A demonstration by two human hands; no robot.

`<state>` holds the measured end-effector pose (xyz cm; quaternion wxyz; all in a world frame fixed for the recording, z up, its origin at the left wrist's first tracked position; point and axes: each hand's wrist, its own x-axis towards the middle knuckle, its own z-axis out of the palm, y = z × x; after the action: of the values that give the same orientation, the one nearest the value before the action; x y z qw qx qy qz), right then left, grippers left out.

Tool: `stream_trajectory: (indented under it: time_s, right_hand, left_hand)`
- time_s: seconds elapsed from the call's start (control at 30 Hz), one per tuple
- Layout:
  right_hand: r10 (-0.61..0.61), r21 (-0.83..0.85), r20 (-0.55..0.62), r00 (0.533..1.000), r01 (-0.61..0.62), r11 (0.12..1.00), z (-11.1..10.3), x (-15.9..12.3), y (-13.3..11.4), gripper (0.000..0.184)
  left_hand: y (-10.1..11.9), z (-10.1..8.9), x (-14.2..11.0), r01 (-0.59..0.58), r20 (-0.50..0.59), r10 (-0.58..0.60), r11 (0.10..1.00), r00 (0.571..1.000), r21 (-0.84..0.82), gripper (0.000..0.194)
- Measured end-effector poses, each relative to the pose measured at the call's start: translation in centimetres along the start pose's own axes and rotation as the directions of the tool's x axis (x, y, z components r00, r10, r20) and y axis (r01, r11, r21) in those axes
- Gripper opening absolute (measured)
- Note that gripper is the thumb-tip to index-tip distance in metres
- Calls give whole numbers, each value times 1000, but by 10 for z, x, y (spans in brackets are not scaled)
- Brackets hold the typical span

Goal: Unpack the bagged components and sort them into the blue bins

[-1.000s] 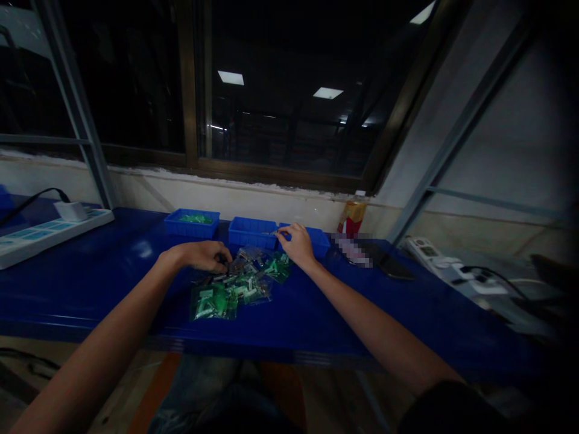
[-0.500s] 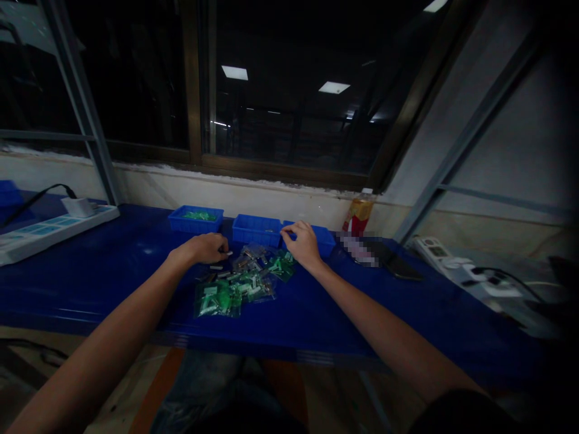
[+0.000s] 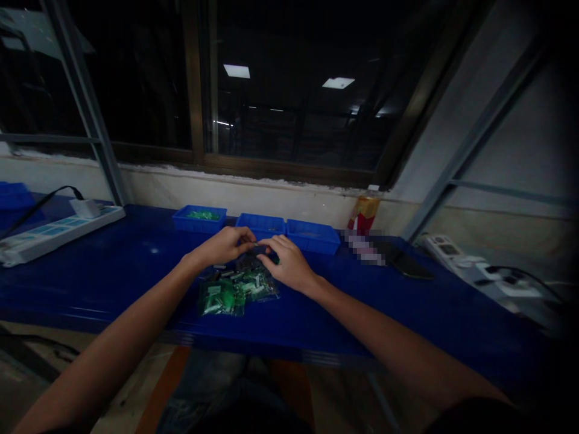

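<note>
In the head view, the fingers of my left hand [image 3: 227, 246] and my right hand [image 3: 288, 262] curl inward, their tips nearly meeting; I can't tell whether they grip something small, as it's too dark and blurred there. Below and nearer me, flat clear plastic bags with green and silvery contents [image 3: 222, 298] lie in a loose pile on the glossy blue bench [image 3: 316, 319]. Beyond it stand three rectangular blue plastic trays: the left one [image 3: 196, 226] holds green material; the middle [image 3: 260, 221] and right [image 3: 312, 243] sit side by side.
</note>
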<state>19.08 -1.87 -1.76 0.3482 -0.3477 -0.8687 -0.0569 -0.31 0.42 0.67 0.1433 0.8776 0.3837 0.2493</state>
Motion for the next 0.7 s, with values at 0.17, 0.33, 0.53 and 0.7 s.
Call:
stream_trajectory:
  time_s: [0.17,0.33,0.53,0.7]
  right_hand:
    - [14,-12,-37,999,-14,1000,-3,1,3,17]
    - [28,-49,-31,999,-30,998,-3,1,7,14]
    - [36,-63,-49,998,-39,997,-5,2,5,14]
    - [44,-36,-54,998,-46,998,-4,2,3,13]
  left_hand:
    - [5,6,1,-67,-5,67,994,998,-89,19]
    - [4,3,1,-69,-52,62,988,997,-136,19]
    - [5,6,1,-72,-84,55,974,995,-217,19]
    - [7,7,0,-125,-82,116,985,990,-118,16]
